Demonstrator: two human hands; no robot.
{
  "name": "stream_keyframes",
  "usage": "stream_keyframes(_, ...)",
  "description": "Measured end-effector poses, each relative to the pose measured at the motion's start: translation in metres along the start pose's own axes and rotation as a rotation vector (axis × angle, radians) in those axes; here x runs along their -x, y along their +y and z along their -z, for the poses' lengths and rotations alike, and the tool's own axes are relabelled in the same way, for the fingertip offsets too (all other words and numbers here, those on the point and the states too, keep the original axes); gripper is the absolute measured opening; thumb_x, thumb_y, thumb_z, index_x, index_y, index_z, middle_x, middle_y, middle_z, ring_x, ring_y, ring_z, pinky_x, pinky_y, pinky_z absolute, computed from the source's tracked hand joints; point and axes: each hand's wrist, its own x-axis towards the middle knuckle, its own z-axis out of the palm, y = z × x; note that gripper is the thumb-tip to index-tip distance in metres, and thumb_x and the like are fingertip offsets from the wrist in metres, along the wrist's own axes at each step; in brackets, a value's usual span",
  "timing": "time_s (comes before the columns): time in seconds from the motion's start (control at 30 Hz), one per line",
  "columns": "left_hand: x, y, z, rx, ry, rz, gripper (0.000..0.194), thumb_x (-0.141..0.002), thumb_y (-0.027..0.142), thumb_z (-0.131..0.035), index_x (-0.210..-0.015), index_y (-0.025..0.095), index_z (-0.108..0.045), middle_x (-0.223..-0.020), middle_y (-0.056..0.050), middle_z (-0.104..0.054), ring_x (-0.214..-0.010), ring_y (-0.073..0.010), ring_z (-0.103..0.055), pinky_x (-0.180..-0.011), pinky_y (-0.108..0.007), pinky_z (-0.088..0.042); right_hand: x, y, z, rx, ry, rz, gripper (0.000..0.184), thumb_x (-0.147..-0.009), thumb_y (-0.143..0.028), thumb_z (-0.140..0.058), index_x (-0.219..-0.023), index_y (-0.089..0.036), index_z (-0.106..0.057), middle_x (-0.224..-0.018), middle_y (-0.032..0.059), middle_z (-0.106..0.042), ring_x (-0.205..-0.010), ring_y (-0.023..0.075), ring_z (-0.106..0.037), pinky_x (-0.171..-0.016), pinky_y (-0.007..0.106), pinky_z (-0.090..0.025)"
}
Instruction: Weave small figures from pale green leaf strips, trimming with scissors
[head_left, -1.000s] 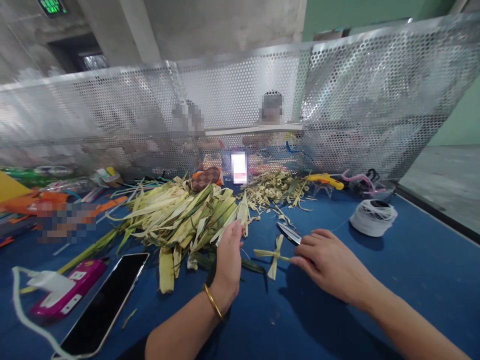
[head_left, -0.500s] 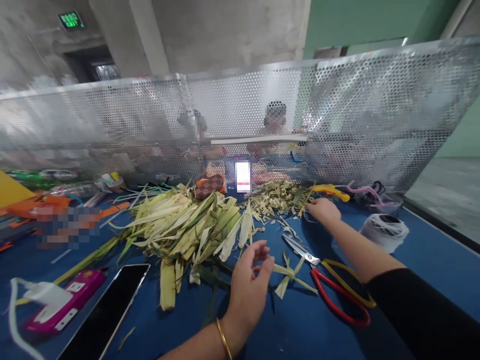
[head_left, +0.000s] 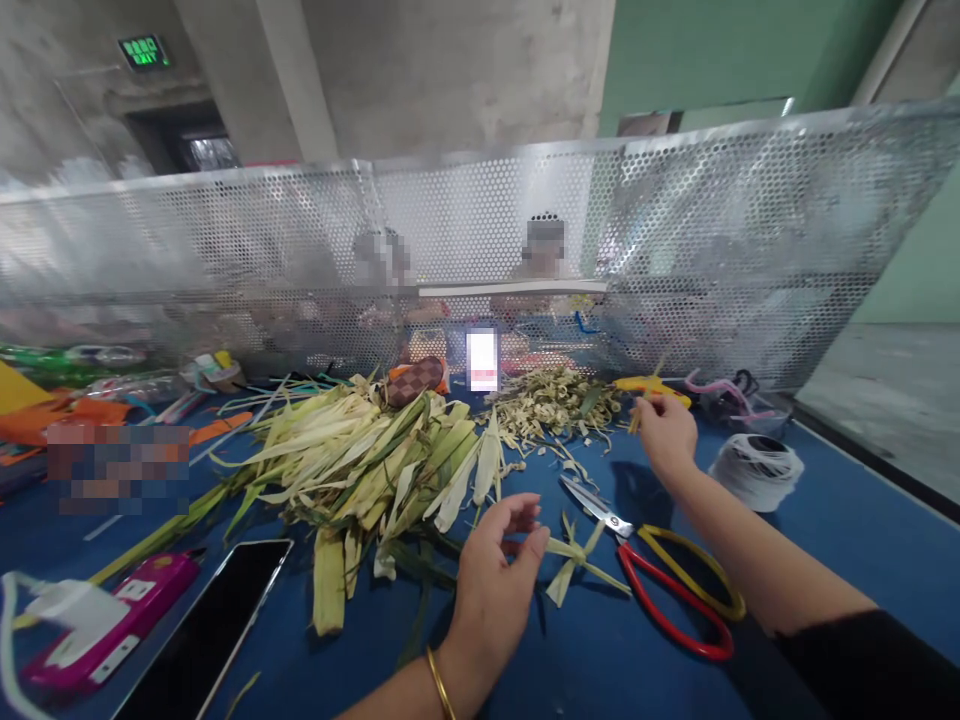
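My left hand (head_left: 496, 575), a gold bangle on its wrist, hovers over the table with fingers loosely curved and the thumb apart from the fingertips. Just right of its thumb is a knotted, star-shaped piece of corn husk (head_left: 576, 556); whether they touch is unclear. My right hand (head_left: 667, 435) pinches a thin yellowish strip (head_left: 636, 414), its exact kind too small to tell. That hand is in front of a yellow tool (head_left: 637, 384), perhaps a glue gun. Scissors (head_left: 616, 526) with red and yellow handles lie partly spread between my hands.
A large heap of corn husks (head_left: 360, 460) covers the centre-left, and shredded husk (head_left: 555, 400) lies behind. A dark phone (head_left: 210, 630) and a pink power strip (head_left: 112, 630) are at left, white string (head_left: 756, 472) at right. A perforated metal screen (head_left: 465, 220) closes off the back.
My right hand has lifted away from the shredded husk pile, moving slightly right with the strip between its fingers. My left hand has barely moved. The view has shifted a little.
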Motion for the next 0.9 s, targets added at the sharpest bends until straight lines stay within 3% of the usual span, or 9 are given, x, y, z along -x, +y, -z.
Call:
stream_keyframes(0.13,-0.001,0.009,0.004,0.065,0.006,0.025,0.027,-0.072,0.034,-0.066,-0.092,0.016,-0.071,-0.090,-0.006,-0.070,-0.083,-0.0188,-0.060,-0.073,-0.027,-0.045,0.077,-0.017,0.019,-0.174,-0.379,0.146,0.022,-0.076,-0.037,-0.063,-0.075,-0.016,-0.065,-0.068,0.0018,-0.064,-0.062,0.0149,-0.057,-0.060,0.026,-0.047)
stream_keyframes(0.2,0.000,0.014,0.005,0.110,-0.022,0.055,0.031,-0.070,0.037,-0.068,-0.092,0.016,-0.072,-0.084,-0.005,-0.070,-0.075,-0.0166,-0.058,-0.067,-0.025,-0.043,0.117,-0.021,0.024,-0.369,-0.756,0.132,0.026,-0.072,-0.042,-0.066,-0.073,-0.017,-0.063,-0.060,-0.0023,-0.057,-0.054,0.0114,-0.049,-0.054,0.024,-0.041)
stream_keyframes(0.27,0.001,0.016,0.006,0.152,-0.055,0.075,0.030,-0.067,0.037,-0.071,-0.088,0.015,-0.073,-0.080,-0.004,-0.070,-0.069,-0.0139,-0.055,-0.062,-0.023,-0.041,0.147,-0.022,0.026,-0.452,-0.868,0.044,0.030,-0.067,-0.046,-0.069,-0.069,-0.017,-0.062,-0.055,-0.0042,-0.051,-0.052,0.0100,-0.044,-0.051,0.023,-0.036)
stream_keyframes(0.4,0.001,0.015,0.005,0.209,-0.065,0.107,0.020,-0.064,0.033,-0.072,-0.067,0.014,-0.069,-0.066,-0.002,-0.065,-0.060,-0.0102,-0.052,-0.058,-0.021,-0.038,0.171,-0.020,0.024,-0.471,-0.857,-0.012,0.034,-0.062,-0.049,-0.072,-0.064,-0.017,-0.059,-0.053,-0.0054,-0.047,-0.051,0.0093,-0.040,-0.051,0.023,-0.033)
stream_keyframes(0.57,-0.001,0.013,0.005,0.241,-0.069,0.132,0.022,-0.068,0.036,-0.068,-0.067,0.015,-0.063,-0.063,-0.002,-0.064,-0.059,-0.0109,-0.057,-0.058,-0.021,-0.042,0.166,-0.013,0.022,-0.430,-0.915,0.011,0.035,-0.063,-0.053,-0.068,-0.066,-0.019,-0.059,-0.055,-0.0038,-0.048,-0.053,0.0112,-0.042,-0.054,0.025,-0.035)
stream_keyframes(0.8,-0.003,0.003,0.000,0.219,0.034,0.172,0.025,-0.068,0.037,-0.069,-0.065,0.017,-0.054,-0.058,0.001,-0.059,-0.052,-0.0107,-0.056,-0.050,-0.021,-0.042,0.166,0.003,0.012,-0.253,-0.636,0.207,0.032,-0.069,-0.050,-0.061,-0.063,-0.019,-0.057,-0.055,-0.0026,-0.047,-0.053,0.0124,-0.039,-0.050,0.025,-0.030)
stream_keyframes(0.9,-0.001,0.003,-0.001,0.261,-0.038,0.149,0.022,-0.064,0.031,-0.071,-0.068,0.016,-0.054,-0.063,0.002,-0.059,-0.058,-0.0100,-0.056,-0.056,-0.021,-0.045,0.168,0.003,0.012,-0.256,-0.681,0.213,0.034,-0.072,-0.051,-0.060,-0.062,-0.019,-0.053,-0.052,-0.0040,-0.043,-0.050,0.0111,-0.036,-0.047,0.024,-0.028)
